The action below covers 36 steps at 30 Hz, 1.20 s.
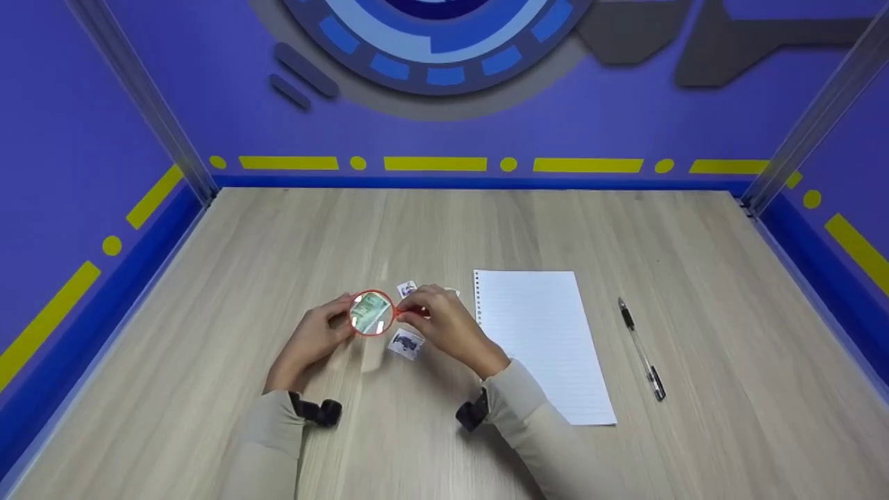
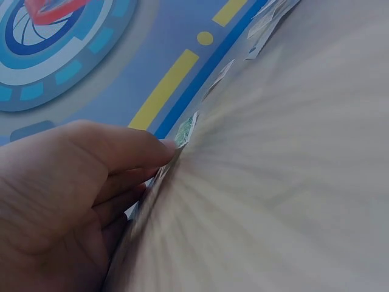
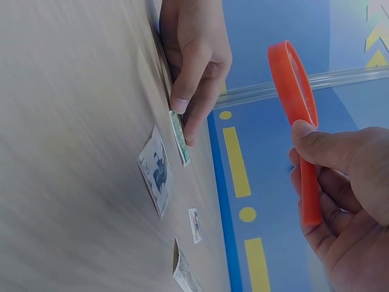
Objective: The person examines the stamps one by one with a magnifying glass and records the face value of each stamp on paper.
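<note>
My right hand (image 1: 448, 323) grips the red handle of a magnifying glass (image 3: 310, 194), thumb pressed near the neck. In the head view, its round lens (image 1: 372, 312) is over a green postage stamp, which shows through the glass. My left hand (image 1: 316, 340) pinches one end of this green stamp (image 3: 180, 140) between thumb and fingers, low at the tabletop. A stamp with a dark picture (image 1: 405, 344) lies just below the magnifier. A smaller stamp (image 1: 406, 289) is above it, and another stamp (image 3: 184, 272) shows in the right wrist view, partly behind my right hand in the head view.
Right of my hands lies a lined, hole-punched sheet of paper (image 1: 535, 326). Farther right is a clear pen with black ends (image 1: 642, 354). Blue walls (image 1: 486, 132) enclose the wooden table (image 1: 333, 236) at the back and both sides.
</note>
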Available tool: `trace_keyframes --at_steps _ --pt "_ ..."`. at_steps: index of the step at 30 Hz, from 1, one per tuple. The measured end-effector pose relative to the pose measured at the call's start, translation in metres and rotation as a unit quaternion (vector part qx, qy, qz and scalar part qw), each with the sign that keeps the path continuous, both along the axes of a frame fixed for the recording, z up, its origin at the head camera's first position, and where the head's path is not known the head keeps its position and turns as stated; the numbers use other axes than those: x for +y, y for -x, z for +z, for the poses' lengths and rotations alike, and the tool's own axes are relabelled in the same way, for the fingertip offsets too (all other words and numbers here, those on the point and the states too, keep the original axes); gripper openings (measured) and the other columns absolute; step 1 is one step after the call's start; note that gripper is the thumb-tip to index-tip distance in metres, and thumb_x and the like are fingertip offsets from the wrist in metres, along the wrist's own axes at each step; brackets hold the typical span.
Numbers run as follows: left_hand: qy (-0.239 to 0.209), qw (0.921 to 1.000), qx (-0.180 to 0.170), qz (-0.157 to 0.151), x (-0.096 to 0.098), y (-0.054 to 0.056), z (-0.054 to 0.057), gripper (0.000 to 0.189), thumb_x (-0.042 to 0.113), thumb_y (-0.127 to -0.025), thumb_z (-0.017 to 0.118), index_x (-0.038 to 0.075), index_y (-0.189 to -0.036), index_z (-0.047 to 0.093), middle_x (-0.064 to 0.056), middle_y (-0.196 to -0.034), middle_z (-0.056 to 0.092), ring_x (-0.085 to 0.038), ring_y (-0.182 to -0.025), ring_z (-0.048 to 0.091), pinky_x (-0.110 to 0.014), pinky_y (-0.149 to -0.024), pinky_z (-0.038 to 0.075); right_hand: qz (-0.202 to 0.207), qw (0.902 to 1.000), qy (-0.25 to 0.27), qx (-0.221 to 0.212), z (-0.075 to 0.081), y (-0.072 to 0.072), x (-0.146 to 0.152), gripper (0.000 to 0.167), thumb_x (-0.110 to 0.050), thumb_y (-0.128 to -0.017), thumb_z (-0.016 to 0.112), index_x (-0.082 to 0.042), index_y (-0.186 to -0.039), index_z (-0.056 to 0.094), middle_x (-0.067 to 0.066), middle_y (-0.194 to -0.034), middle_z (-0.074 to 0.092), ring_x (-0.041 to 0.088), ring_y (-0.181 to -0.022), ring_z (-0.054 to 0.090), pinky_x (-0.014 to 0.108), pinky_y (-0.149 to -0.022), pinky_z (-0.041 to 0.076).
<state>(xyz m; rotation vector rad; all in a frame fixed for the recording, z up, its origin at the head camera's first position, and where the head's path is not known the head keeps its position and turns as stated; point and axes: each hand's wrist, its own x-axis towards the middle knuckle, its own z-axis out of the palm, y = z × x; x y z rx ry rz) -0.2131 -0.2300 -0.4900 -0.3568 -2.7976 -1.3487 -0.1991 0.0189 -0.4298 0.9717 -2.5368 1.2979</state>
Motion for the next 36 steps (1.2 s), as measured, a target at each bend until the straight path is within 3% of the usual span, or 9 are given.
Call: trace_keyframes --at_steps 7,20,36 --pt "-0.024 0.9995 -0.021 0.004 0.000 0.000 0.000 0.036 0.005 -0.086 0.068 -0.002 -0.121 0.064 -0.012 -0.140 0.054 -0.030 -0.140 0.039 -0.042 -0.118 0.029 -0.012 0.9997 0.013 0.017 0.000 0.002 0.011 0.011 -0.011 -0.086 0.070 -0.003 -0.093 0.073 0.007 -0.090 0.069 0.013 -0.082 0.061 0.022 -0.071 0.056" --pt "-0.012 0.9990 -0.041 0.009 0.000 0.000 0.002 0.039 0.006 -0.088 0.063 0.000 -0.127 0.061 -0.013 -0.144 0.050 -0.030 -0.141 0.036 -0.044 -0.118 0.027 -0.050 0.9977 0.017 0.042 0.004 0.006 0.048 0.010 -0.012 -0.085 0.071 -0.005 -0.091 0.074 0.004 -0.088 0.070 0.010 -0.077 0.059 0.021 -0.066 0.053" --pt "-0.014 0.9987 -0.047 0.014 0.001 -0.002 0.003 0.039 0.006 -0.089 0.063 0.000 -0.127 0.060 -0.014 -0.144 0.049 -0.030 -0.142 0.034 -0.045 -0.119 0.025 -0.093 0.9940 0.009 0.057 0.009 0.010 0.103 0.010 -0.011 -0.084 0.071 -0.005 -0.091 0.074 0.004 -0.088 0.070 0.012 -0.080 0.064 0.024 -0.069 0.058"
